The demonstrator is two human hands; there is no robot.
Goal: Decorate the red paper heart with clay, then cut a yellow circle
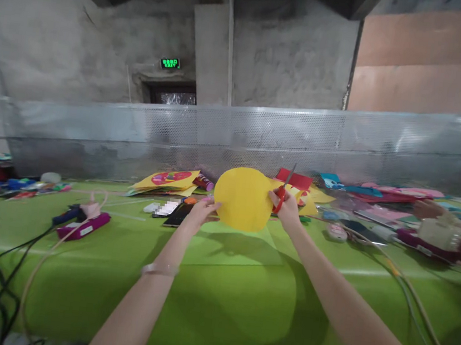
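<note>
A round yellow sheet of paper (244, 199) is held up above the green table, facing me. My left hand (203, 214) pinches its lower left edge. At its right edge is my right hand (287, 205), closed around red-handled scissors (281, 194) whose blades point upward. The fingers of that hand also touch the paper's rim. Beneath the disc, a light green sheet (233, 248) lies flat on the table, with the disc's shadow falling on it.
Yellow cards with a red heart (171, 179) lie behind my left hand, near a dark phone (178, 215). Red paper (294, 179) sits behind the scissors. Purple power strips (85, 226) with cables stand left and right. Another person's hand (429, 211) is at right. A metal mesh barrier (260, 137) borders the table.
</note>
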